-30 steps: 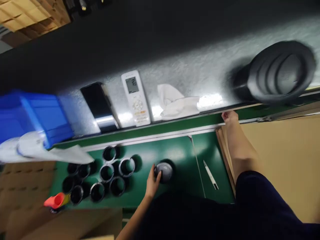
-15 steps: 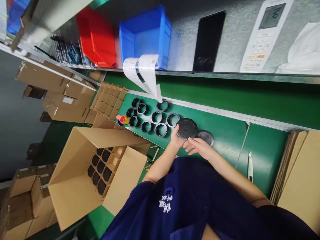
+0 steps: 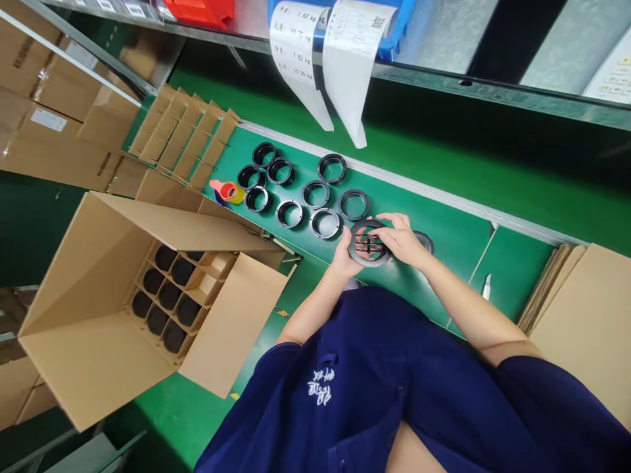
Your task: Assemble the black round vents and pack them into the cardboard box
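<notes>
My left hand [image 3: 346,258] is closed on the left side of a black round ring [image 3: 353,248] with thin crossbars over its open middle. Fingers of that hand show through the opening from behind. My right hand [image 3: 403,242] bends over the ring's right edge, its fingertips on the rim and near the crossbars, one finger stretched out above. Partly hidden behind my right hand, a dark round part [image 3: 424,243] lies on the green tabletop [image 3: 444,276]. Several black collars [image 3: 325,224] stand on the table to the left of my hands.
An open carton [image 3: 89,355] with dividers and dark round pieces stands at the left. Cardboard dividers [image 3: 182,135], a tape roll [image 3: 229,192], a cutter knife [image 3: 487,287] and stacked cardboard [image 3: 582,289] lie around. Printed labels [image 3: 350,66] hang from the shelf above.
The held piece showed a solid black face; now an open ring with crossbars shows. My right hand has moved up onto its right edge. The view has shifted closer to the table.
</notes>
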Demonstrator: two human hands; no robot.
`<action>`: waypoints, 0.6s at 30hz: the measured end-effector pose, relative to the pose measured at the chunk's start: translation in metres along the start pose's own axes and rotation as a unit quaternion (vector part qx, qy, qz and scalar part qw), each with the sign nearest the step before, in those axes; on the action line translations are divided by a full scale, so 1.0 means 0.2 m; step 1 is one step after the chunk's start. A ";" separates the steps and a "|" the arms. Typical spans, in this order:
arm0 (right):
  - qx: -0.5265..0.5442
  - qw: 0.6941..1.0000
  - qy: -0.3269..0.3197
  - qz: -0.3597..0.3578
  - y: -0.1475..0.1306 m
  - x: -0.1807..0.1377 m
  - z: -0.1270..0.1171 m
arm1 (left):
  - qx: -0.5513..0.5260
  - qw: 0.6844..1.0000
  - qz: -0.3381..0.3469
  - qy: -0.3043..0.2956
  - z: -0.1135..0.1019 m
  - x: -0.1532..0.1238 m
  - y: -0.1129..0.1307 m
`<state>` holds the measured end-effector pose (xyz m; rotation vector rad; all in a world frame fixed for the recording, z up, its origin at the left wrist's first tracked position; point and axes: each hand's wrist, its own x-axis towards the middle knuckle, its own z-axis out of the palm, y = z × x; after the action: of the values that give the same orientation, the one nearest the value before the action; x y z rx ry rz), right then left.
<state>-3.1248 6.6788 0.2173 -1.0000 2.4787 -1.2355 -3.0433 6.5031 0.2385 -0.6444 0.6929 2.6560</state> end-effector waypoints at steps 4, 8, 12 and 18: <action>0.067 0.997 0.006 0.035 -0.05 0.04 0.00 | -0.030 0.999 -0.013 0.004 -0.03 -0.01 0.06; 0.047 0.998 0.019 0.025 -0.09 0.05 0.05 | -0.055 0.998 -0.021 0.015 -0.08 0.00 0.12; -0.051 0.993 -0.074 -0.076 -0.09 -0.01 0.19 | -0.042 0.997 -0.046 0.053 -0.18 0.03 0.13; -0.112 0.981 -0.161 -0.006 -0.04 0.11 0.37 | -0.018 0.995 -0.070 0.066 -0.29 0.09 0.12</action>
<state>-3.1054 6.6148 0.1794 -1.1649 2.3883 -0.7352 -3.0485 6.4570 0.1926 -0.8534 0.6125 2.5203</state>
